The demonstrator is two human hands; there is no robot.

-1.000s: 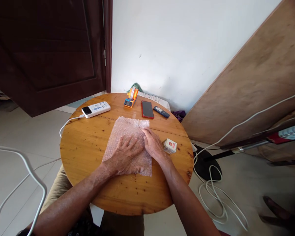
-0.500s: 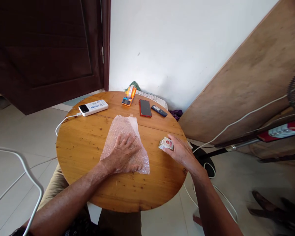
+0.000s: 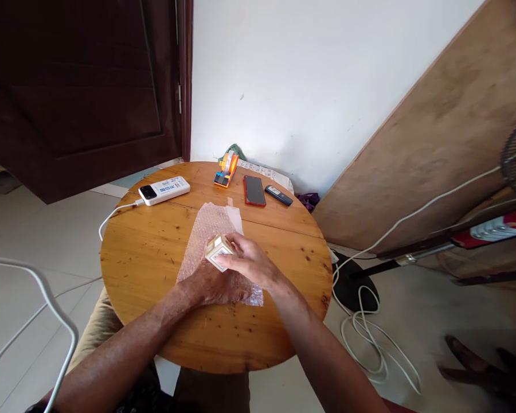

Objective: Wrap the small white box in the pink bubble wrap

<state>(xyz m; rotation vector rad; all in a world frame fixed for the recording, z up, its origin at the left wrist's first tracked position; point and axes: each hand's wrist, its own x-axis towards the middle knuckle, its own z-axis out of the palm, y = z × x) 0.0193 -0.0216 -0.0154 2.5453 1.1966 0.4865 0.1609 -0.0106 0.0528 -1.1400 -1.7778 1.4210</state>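
A sheet of bubble wrap [image 3: 202, 229] lies on the round wooden table [image 3: 141, 252]. My left hand [image 3: 217, 285] rests flat on the wrap. Most of its fingers are hidden behind my right hand and what that hand carries; its thumb side shows near the wrap's lower right edge. Above my left hand, my right hand [image 3: 251, 261] grips a small white and beige cardboard box [image 3: 218, 250] between thumb and fingers. The box is tilted, and part of it is covered by the fingers.
Toward the table's back stand an orange tape dispenser [image 3: 227, 169], a red-edged phone [image 3: 254, 190] and a dark handheld device [image 3: 278, 195]. A white power bank [image 3: 164, 190] with a cable sits at left. A fan stand [image 3: 352, 281] and coiled cable [image 3: 382, 350] are on the floor at right.
My right hand has picked up the small box from the table's right side and carried it left, over my left hand. The left hand stays on the bubble wrap.
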